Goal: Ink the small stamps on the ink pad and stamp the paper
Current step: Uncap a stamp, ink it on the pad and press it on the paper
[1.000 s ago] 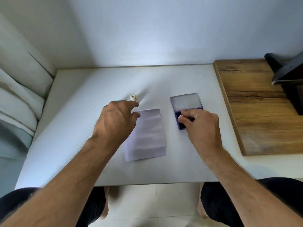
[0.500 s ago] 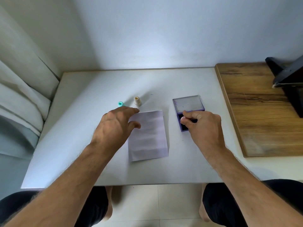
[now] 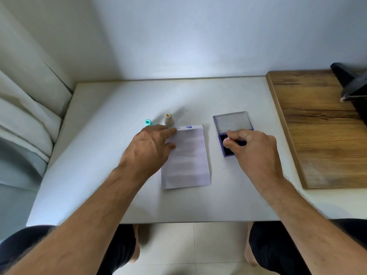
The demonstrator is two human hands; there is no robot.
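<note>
White tabletop [image 3: 119,155]: right hand [image 3: 252,149] pinches a mostly hidden stamp [image 3: 226,140] over the ink pad [image 3: 228,149]; left hand [image 3: 151,147], fingers relaxed, rests on the paper [image 3: 186,161].

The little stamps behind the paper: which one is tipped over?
The teal stamp, partly hidden behind the left hand, looks tipped over; the beige stamp stands upright.

Pale lilac paper [image 3: 185,157] with two blue ink marks [image 3: 188,127] along the far edge. Purple-cased ink pad [image 3: 228,147], dark navy inside, clear grey lid [image 3: 232,122]. Teal stamp [image 3: 148,122], beige stamp [image 3: 168,119], white table [image 3: 111,135], brown wood-grain board [image 3: 321,126].
</note>
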